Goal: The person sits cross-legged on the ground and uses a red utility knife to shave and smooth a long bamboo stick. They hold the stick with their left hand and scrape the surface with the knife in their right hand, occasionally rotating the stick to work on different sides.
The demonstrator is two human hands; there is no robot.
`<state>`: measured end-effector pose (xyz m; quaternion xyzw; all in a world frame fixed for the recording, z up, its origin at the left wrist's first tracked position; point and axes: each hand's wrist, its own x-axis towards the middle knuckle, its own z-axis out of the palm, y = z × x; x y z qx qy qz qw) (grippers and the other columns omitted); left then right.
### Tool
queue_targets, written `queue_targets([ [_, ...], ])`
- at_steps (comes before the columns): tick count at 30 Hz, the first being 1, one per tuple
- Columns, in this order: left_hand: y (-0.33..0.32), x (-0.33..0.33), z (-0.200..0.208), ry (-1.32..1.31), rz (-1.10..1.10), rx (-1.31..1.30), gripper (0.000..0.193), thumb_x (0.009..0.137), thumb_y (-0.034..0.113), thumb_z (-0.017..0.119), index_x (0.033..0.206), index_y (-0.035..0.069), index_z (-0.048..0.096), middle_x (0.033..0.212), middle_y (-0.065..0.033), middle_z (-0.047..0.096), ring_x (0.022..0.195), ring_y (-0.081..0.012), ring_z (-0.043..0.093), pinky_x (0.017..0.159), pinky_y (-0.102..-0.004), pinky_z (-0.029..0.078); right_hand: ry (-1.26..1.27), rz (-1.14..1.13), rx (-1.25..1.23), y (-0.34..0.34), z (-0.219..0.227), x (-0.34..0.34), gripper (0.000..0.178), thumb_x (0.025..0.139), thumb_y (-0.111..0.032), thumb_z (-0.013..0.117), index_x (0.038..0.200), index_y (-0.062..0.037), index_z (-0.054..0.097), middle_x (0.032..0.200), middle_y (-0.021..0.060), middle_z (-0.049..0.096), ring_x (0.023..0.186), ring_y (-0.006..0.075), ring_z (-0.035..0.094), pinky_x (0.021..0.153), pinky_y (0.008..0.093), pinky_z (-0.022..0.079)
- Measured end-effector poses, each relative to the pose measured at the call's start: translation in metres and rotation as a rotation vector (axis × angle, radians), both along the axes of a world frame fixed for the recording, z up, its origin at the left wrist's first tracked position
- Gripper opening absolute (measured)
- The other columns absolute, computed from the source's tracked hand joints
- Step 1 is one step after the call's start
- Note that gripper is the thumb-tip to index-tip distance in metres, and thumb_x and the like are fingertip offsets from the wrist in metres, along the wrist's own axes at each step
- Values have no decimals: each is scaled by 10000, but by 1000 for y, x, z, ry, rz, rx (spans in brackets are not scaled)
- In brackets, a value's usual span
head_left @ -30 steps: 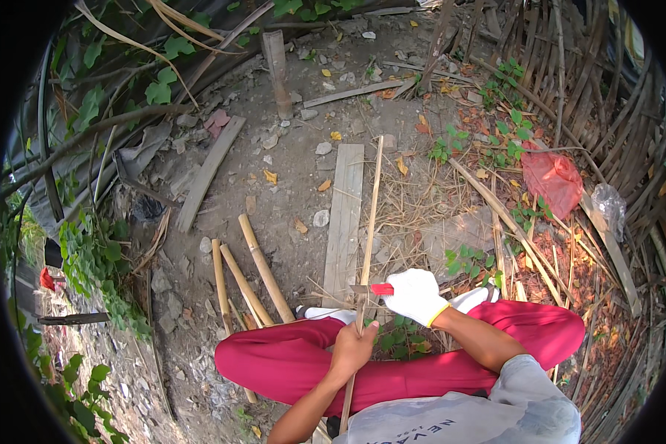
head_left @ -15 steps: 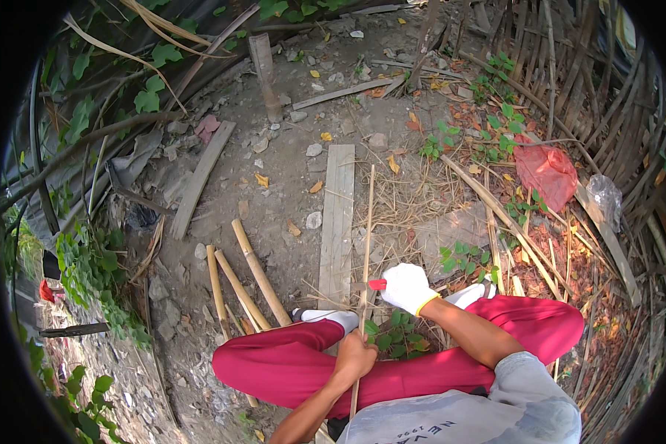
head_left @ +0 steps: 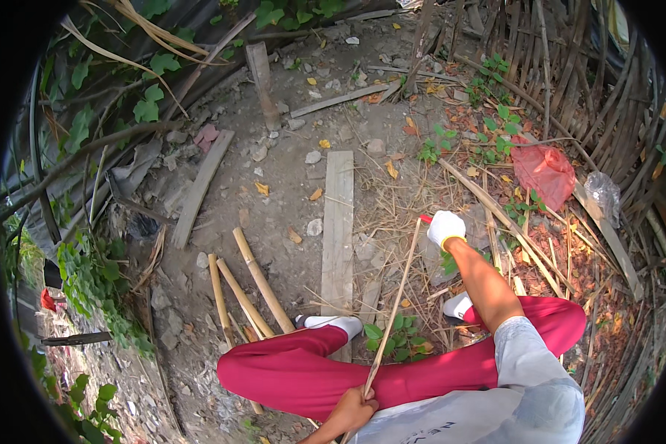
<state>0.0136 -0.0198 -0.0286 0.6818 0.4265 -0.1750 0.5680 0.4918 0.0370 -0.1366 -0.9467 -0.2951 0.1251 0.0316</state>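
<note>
My bare left hand (head_left: 353, 411) is closed around the lower part of a thin bamboo strip (head_left: 392, 318), close to my lap. The strip slants up and to the right, away from me. In a white glove, my right hand (head_left: 446, 228) grips a red-handled knife (head_left: 426, 220) near the strip's far end. The knife's blade is too small to make out clearly now. My right arm is stretched forward, and my crossed legs lie beneath the strip.
A grey wooden plank (head_left: 338, 222) lies ahead of me. Several bamboo poles (head_left: 263, 280) rest by my left knee. Straw shavings (head_left: 385, 200) cover the soil, with a red plastic bag (head_left: 544, 174) and split bamboo (head_left: 503, 214) to the right.
My right hand with the knife has moved forward and right, from the strip's middle to its far end. The strip now leans right, and my left hand has drawn back toward my body.
</note>
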Motion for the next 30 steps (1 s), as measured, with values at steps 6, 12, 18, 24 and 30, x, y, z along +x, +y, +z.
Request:
queue_targets([
  [6, 10, -46, 14, 25, 257, -210, 289, 1006, 213, 679, 824, 96, 488, 657, 47, 459, 563, -76, 414, 519, -275, 351, 22, -30, 24, -25, -6, 36, 315, 861, -287, 659, 1000, -34, 785, 1015, 234, 753, 973, 395, 740, 845, 456, 593],
  [12, 44, 22, 29, -228, 596, -434, 292, 1129, 381, 407, 1154, 91, 425, 794, -23, 512, 472, -77, 382, 389, -248, 275, 293, 339, 311, -26, 63, -75, 469, 860, -475, 667, 804, -12, 719, 835, 252, 701, 886, 445, 684, 830, 505, 538],
  [18, 63, 39, -19, -283, 412, 60, 412, 1128, 401, 389, 1087, 40, 583, 739, -61, 578, 514, -144, 507, 473, -329, 406, 237, 607, 416, -35, 101, -164, 304, 886, -384, 640, 815, -102, 727, 787, 179, 717, 774, 399, 703, 723, 500, 564],
  [24, 59, 51, -29, -295, 249, 346, 464, 1111, 376, 432, 926, -2, 628, 637, -154, 610, 607, -308, 652, 603, -454, 496, 194, 686, 304, -25, 102, -183, 222, 843, -300, 646, 804, -103, 740, 782, 182, 721, 765, 385, 722, 701, 504, 575],
  [30, 56, 57, -17, -267, 89, 526, 428, 1108, 313, 435, 911, -24, 610, 687, -224, 626, 665, -425, 654, 633, -512, 488, 154, 614, 252, -17, 64, -184, 171, 755, -266, 667, 763, -107, 730, 714, 180, 693, 732, 400, 702, 679, 500, 555],
])
